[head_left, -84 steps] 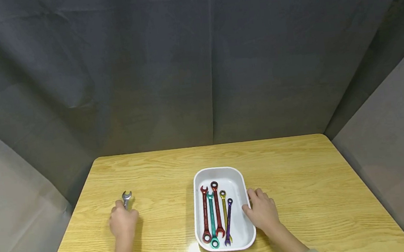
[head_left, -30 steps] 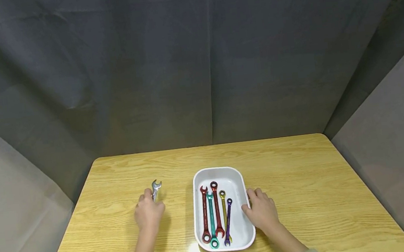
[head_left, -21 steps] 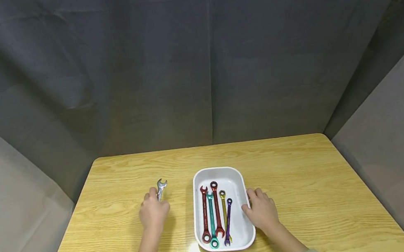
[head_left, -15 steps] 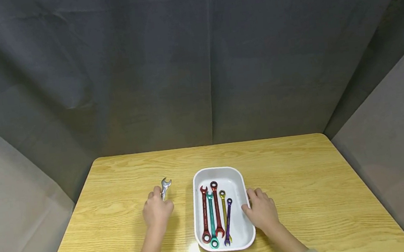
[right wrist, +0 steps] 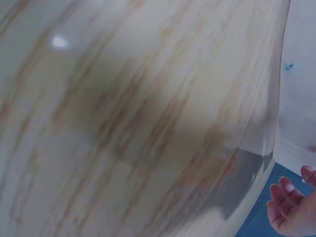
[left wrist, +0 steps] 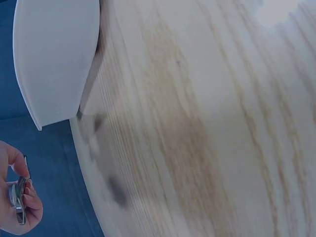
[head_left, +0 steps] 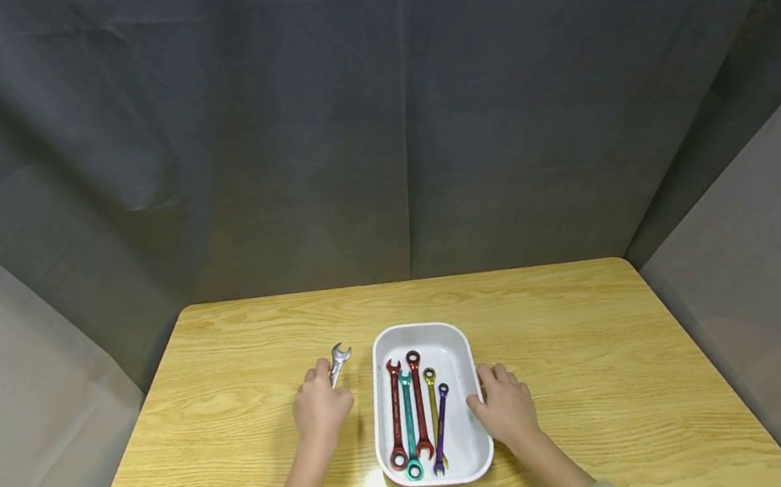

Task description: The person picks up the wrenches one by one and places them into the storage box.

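Note:
My left hand [head_left: 321,408] grips a silver combination wrench [head_left: 339,355], its open-end head pointing up and away past the fingers. In the left wrist view the wrench [left wrist: 19,200] lies between thumb and curled fingers; most of its shaft is hidden. Left hand and wrench are just left of a white tray [head_left: 378,406]. At the tray's right side my right hand [head_left: 509,407] holds the rim, thumb over it and index finger against the outer wall. Seen from the right wrist, the other fingers [right wrist: 286,200] curl loosely beside the wall.
In the tray lie two red wrenches [head_left: 397,415] [head_left: 419,401], a teal wrench [head_left: 411,426], a yellow wrench [head_left: 433,399] and a purple wrench [head_left: 443,430], roughly side by side. The wooden table [head_left: 574,335] ends at a dark curtain [head_left: 295,166] behind.
My left hand has carried the silver wrench rightward from the table's left part to near the tray, the wrench tilting more to the right. My right hand and the tray stay put.

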Demonstrator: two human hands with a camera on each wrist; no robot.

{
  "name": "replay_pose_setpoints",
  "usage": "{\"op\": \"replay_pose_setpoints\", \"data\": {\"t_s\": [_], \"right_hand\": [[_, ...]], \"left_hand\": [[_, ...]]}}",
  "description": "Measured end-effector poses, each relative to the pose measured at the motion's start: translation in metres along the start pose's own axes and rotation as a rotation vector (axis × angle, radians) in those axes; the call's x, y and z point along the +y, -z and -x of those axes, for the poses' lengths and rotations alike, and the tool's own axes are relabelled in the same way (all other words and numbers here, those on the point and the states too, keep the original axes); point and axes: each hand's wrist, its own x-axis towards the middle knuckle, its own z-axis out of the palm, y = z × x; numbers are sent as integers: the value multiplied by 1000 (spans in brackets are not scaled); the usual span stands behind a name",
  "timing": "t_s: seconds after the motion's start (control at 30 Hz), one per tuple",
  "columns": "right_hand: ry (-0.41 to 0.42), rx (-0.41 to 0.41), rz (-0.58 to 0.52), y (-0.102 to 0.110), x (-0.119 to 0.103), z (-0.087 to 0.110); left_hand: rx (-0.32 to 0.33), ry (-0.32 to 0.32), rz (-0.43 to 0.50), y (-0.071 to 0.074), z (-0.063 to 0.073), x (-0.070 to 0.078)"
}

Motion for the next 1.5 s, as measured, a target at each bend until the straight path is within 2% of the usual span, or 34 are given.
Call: {"op": "replay_pose_setpoints", "data": {"t_s": [0.37, 0.9, 1.3, 1.5], "right_hand": [[8, 5, 4, 0, 1, 0], [13, 9, 14, 3, 0, 0], [13, 6, 14, 2, 0, 0], [17, 16, 5, 2, 1, 0]], "left_hand": [[-46, -24, -8, -4, 3, 16], [-24, -133, -5, -13, 15, 44], [-118, -159, -15, -21, 20, 62], [-125, -184, -22, -26, 24, 70]]}}
